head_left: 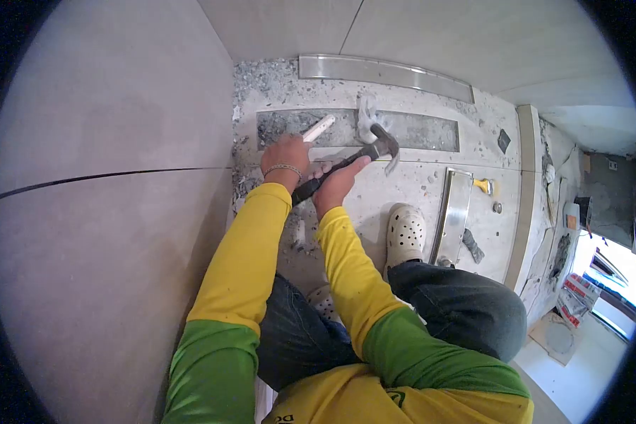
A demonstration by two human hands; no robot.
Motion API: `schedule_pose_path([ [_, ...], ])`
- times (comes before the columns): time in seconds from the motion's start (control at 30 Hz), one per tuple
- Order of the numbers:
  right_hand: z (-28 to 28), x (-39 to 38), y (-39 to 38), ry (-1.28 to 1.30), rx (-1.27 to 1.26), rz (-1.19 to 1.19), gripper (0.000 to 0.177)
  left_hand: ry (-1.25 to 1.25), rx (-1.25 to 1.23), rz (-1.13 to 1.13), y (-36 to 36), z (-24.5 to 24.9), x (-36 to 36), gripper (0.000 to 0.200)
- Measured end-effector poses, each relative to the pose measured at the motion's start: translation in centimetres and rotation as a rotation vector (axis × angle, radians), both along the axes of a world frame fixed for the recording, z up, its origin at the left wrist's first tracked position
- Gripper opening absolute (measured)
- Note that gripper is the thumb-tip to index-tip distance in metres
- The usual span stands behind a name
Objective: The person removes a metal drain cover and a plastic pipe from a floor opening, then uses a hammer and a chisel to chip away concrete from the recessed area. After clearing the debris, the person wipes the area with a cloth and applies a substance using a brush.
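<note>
My left hand (286, 157) is closed around a pale, narrow strip (319, 128), whose kind I cannot make out. The strip's far end points over a long rectangular recess (417, 132) in the floor, where grey rubble lies. A claw hammer (383, 143) with a black handle is gripped in my right hand (339, 185), just beside the left. Its head hangs near the recess's front edge, and the handle's lower end is close to my left wrist. Crumpled clear plastic (366, 116) lies across the recess behind the hammer head.
A long metal strip (385, 73) lies along the back wall. To the right are a metal channel piece (452, 215), a yellow-handled brush (485, 186), a grey rag-like piece (473, 245) and a dark tile chip (503, 140). Loose debris (261, 78) covers the back left corner.
</note>
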State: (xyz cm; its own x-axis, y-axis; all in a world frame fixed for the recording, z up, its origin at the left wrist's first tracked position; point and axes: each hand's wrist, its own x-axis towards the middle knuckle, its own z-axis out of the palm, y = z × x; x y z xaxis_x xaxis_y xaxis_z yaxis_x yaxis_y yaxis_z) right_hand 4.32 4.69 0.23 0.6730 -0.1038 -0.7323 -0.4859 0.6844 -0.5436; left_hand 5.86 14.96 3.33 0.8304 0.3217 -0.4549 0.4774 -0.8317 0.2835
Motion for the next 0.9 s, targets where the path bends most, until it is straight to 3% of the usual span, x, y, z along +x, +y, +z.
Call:
schedule_pose_path([
  [0.07, -2.6, -0.5, 0.5, 0.053, 0.078, -0.039, 0.068, 0.016, -0.006, -0.018, -0.1, -0.2, 0.0, 0.035],
  [0.1, -2.8, -0.2, 0.6, 0.145, -0.003, 0.186, 0.068, 0.015, -0.006, -0.019, 0.0, -0.4, -0.1, 0.035],
  [0.2, -2.2, 0.0, -1.3, 0.094, 0.097, 0.351, 0.069, 0.031, 0.009, -0.053, 0.3, 0.2, 0.3, 0.035],
  [0.27, -0.8, -0.3, -1.5, 0.094, 0.080, 0.329, 0.068, 0.096, -0.087, 0.010, -0.2, 2.6, 0.9, 0.035],
  [0.37, 1.2, -0.2, -2.0, 0.086, 0.046, 0.132, 0.066, 0.082, -0.086, -0.089, 0.4, 0.6, 1.2, 0.035],
  [0.6, -0.7, -0.5, 0.1, -0.011, 0.062, -0.168, 0.065, 0.031, -0.005, -0.077, -0.3, 0.7, 0.6, 0.035],
  [0.7, -2.6, -0.7, -0.1, 0.079, 0.255, 0.458, 0.064, 0.012, -0.019, -0.008, -0.6, 0.8, 0.7, 0.035],
  [0.73, -3.1, -1.1, 0.5, 0.077, 0.256, 0.457, 0.064, 0.005, -0.041, 0.014, -0.5, 0.9, 0.7, 0.034],
  [0.83, -4.6, -3.3, 2.3, 0.132, 0.023, 0.119, 0.065, -0.004, -0.026, 0.024, -0.2, 0.8, 0.2, 0.033],
  [0.9, -3.6, -4.0, 1.5, 0.082, 0.108, -0.003, 0.064, -0.020, 0.003, 0.004, -0.3, 0.7, 0.1, 0.033],
])
